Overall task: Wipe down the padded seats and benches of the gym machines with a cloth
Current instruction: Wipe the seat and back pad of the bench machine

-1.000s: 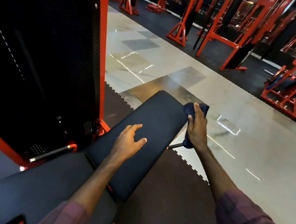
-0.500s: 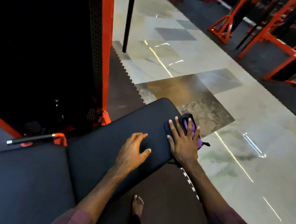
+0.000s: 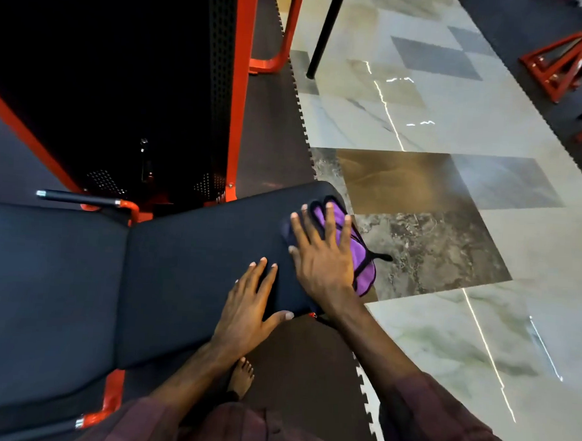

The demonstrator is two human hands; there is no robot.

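Fingers first: the right hand (image 3: 325,256) has its fingers straight and fanned apart, pressing flat on a purple cloth with dark trim (image 3: 365,258), and the left hand (image 3: 248,305) lies flat too, fingers lightly spread and thumb out to the side, holding nothing.

Biggest thing in view is the black perforated-metal weight stack housing with its red steel frame (image 3: 237,92), standing right behind the bench, so there's basically no room on that far side. Then the pale marble-look tiled floor (image 3: 445,329) off to the right, wide open. Dark rubber interlocking mat (image 3: 302,372) sits under the machine, and its jagged puzzle edge meets the tile just beside the bench's end.

The long black padded bench pad (image 3: 196,256) runs from the middle out to a rounded right end, and it butts up against a second black padded seat section (image 3: 43,291) on the left along a straight seam. The cloth sits right at that rounded right end, part of it hanging off the edge over the floor. The left hand rests on the near edge of the same pad, just beside the right wrist. A bare foot (image 3: 241,376) stands on the mat below the pad's near edge.
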